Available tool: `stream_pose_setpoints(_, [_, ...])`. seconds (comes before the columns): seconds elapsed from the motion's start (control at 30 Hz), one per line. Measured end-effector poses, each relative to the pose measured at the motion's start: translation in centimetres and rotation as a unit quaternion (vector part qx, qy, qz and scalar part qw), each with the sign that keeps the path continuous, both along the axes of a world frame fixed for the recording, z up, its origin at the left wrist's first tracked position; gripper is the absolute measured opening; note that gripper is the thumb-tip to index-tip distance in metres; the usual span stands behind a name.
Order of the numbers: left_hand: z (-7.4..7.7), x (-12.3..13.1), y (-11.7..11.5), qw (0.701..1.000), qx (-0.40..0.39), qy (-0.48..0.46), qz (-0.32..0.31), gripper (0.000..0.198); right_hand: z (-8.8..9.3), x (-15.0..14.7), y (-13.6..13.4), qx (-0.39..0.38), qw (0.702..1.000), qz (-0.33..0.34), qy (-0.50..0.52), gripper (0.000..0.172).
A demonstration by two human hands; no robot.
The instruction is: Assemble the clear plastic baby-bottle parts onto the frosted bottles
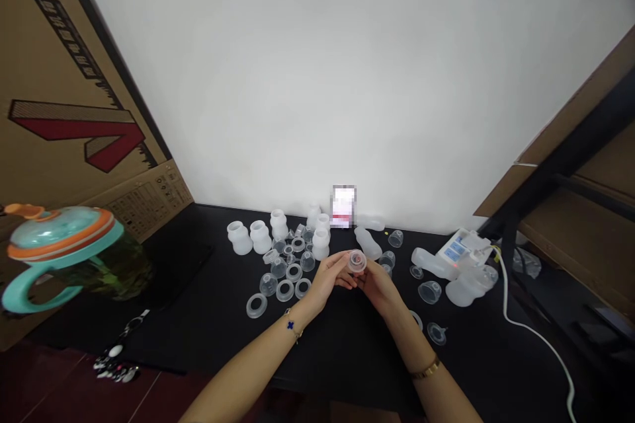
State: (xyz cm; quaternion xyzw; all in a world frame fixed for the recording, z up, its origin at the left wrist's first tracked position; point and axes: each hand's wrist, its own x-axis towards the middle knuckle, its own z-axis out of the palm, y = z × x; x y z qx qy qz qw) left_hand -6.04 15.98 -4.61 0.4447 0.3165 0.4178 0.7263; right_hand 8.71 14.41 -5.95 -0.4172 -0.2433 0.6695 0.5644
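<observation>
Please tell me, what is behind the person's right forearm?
A translucent piece with a curved edge shows partly beyond the right forearm; the arm covers the rest, so its full shape, or anything else there, cannot be seen.

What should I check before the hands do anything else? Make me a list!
1. Clear round piece held safely: ok, it is between the fingers of the left hand and right hand.
2. Its parts pressed tight together: cannot tell, too small to see.
3. All bottles standing up: not ok, a white bottle on the left stands, but a frosted bottle beyond the right hand lies on its side.
4. White cable away from the hands: ok, it runs off at the far right.
5. Big jug away from the hands: ok, it is at the far left.
</observation>
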Motion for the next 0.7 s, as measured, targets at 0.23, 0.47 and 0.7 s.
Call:
stream_pose_setpoints(0.23, [-0.28,0.09,0.06,1.0,-0.004,0.003,-0.006,0.069,0.11,-0.03,-0.04,-0.008,1.0,-0.006,0.008,0.028])
stream_pose_setpoints(0.47, [0.22,0.0,-0.36,1.0,0.019,0.014,-0.012,0.062,0.1,-0.01,-0.03,-0.005,1.0,-0.011,-0.008,0.034])
stream_pose_setpoints(0.7, [0.59,-0.03,-0.49,1.0,0.02,0.021,-0.01,0.061,0.32,-0.16,-0.12,-0.01,0.999,-0.024,-0.022,0.041])
